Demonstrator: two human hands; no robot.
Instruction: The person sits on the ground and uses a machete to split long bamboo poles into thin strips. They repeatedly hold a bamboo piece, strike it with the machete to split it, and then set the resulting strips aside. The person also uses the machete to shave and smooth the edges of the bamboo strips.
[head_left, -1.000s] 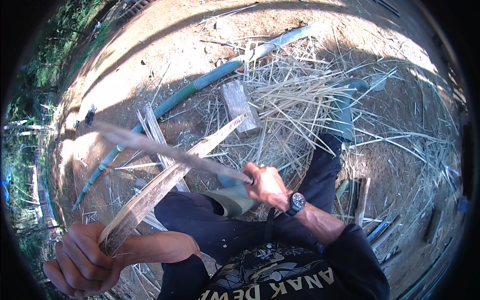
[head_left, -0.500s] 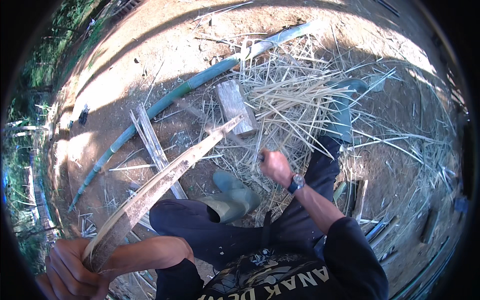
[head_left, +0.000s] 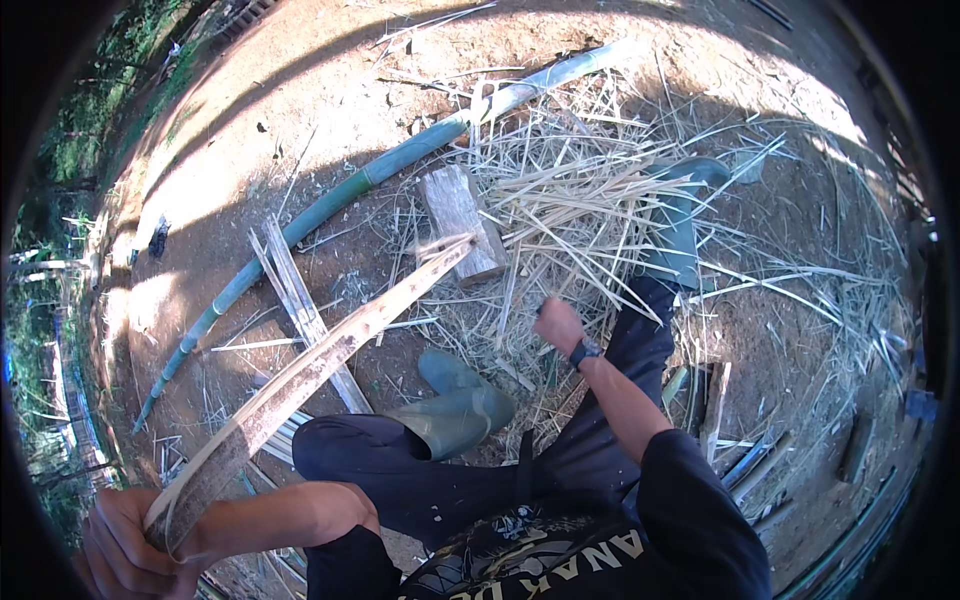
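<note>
My left hand (head_left: pixel 130 540) is wrapped round the near end of a long split bamboo piece (head_left: pixel 300 378) at the lower left. The piece slants up and away, pale and brown-specked, split along one edge. Its far tip lies over a weathered wood block (head_left: pixel 455 215). My right hand (head_left: pixel 560 326), with a watch on its wrist, is closed on the dark handle of a machete, right of the block and apart from the bamboo. Only a bit of the handle shows; the blade cannot be made out now.
A long green bamboo pole (head_left: pixel 385 165) crosses the ground behind the block. Thin bamboo strips (head_left: pixel 590 200) lie heaped to its right, partly over my right boot (head_left: pixel 675 235). My left boot (head_left: pixel 460 415) is near the block. Split bamboo lengths (head_left: pixel 305 310) lie at the left.
My right hand has moved slightly right and nearer to me; the blurred blade seen before no longer shows. My left hand and the bamboo have shifted slightly left with the view.
</note>
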